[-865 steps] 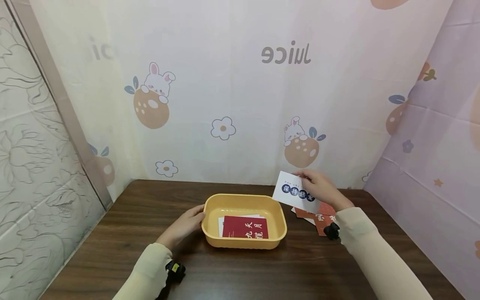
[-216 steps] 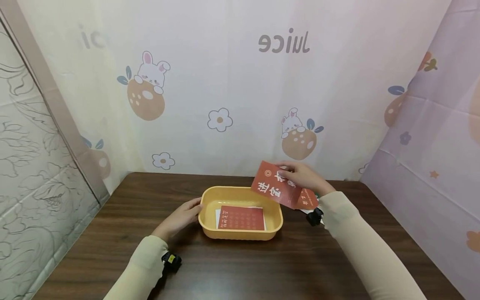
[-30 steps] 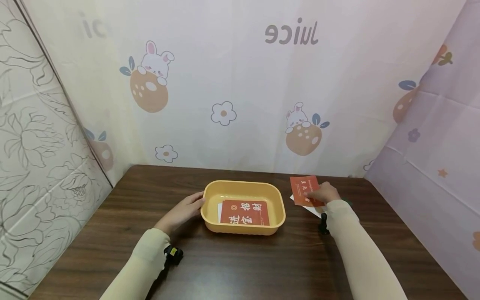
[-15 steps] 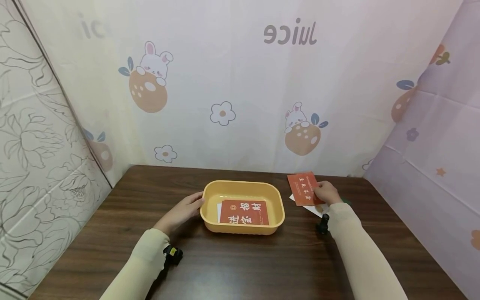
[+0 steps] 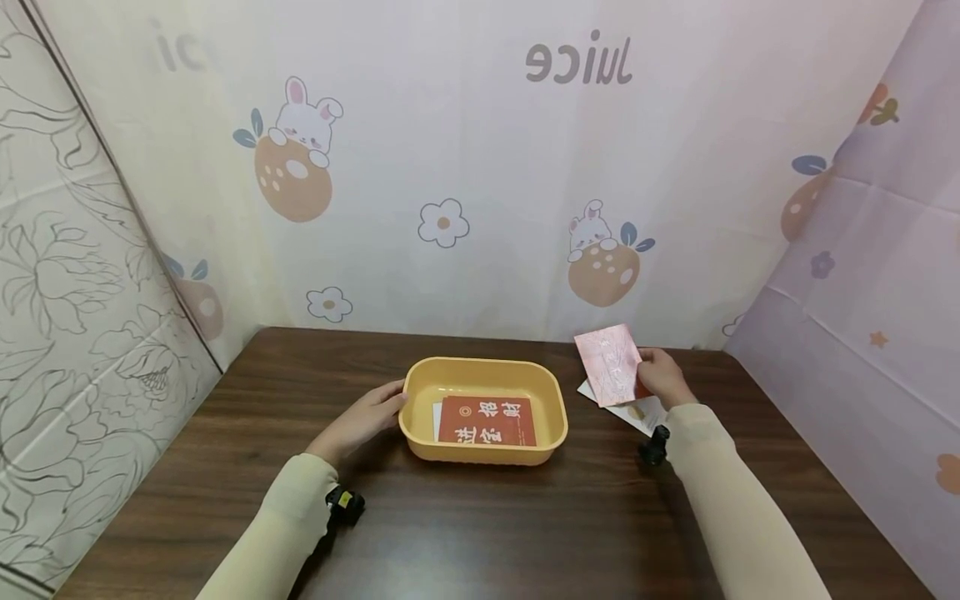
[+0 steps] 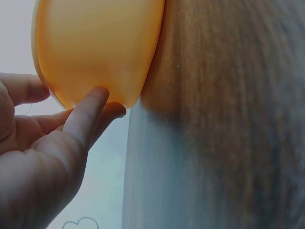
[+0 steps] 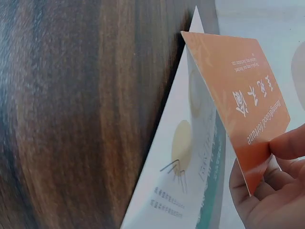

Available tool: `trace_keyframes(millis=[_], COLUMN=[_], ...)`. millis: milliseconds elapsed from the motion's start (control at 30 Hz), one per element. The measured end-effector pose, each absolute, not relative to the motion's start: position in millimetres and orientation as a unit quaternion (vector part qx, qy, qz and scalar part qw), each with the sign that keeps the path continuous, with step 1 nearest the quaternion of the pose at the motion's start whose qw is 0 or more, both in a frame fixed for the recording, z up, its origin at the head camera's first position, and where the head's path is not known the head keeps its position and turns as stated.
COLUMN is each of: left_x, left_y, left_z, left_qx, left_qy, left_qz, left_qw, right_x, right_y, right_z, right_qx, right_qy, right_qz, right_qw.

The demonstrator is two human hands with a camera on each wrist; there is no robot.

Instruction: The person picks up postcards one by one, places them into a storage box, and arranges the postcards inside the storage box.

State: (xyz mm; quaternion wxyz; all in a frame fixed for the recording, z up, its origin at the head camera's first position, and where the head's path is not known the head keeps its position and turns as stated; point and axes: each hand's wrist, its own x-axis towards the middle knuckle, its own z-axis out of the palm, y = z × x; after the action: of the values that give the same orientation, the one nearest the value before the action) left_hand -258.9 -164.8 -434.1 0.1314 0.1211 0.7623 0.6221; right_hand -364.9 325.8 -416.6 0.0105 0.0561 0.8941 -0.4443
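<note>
Orange card [image 5: 609, 364] pinched above white card [image 5: 637, 412], yellow tray [image 5: 480, 377] nearby

Yellow tray [image 5: 558, 425], orange card [image 5: 611, 364]

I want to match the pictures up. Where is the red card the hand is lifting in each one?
Head: red card, right of the yellow tray, pinched by the right hand.
Left wrist: not in view.
Right wrist: red card, upper right.
Shared landmark: brown table.

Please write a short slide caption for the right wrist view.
Right hand pinches an orange card, lifted above a white card on the wooden table.
</note>
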Motion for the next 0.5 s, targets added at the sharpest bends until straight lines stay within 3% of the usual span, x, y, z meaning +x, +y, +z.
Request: trace_keyframes(millis=[500], left_x=[-259], left_y=[-163], left_z=[-435], left_qx=[0.109], left_qy=[0.768], left_qz=[0.618], left_qw=[0.129], right_x=[-354], right_y=[318], right_z=[-393], right_qx=[0.014], right_qy=[0.891], right_qz=[-0.455], right_qw=[-0.004])
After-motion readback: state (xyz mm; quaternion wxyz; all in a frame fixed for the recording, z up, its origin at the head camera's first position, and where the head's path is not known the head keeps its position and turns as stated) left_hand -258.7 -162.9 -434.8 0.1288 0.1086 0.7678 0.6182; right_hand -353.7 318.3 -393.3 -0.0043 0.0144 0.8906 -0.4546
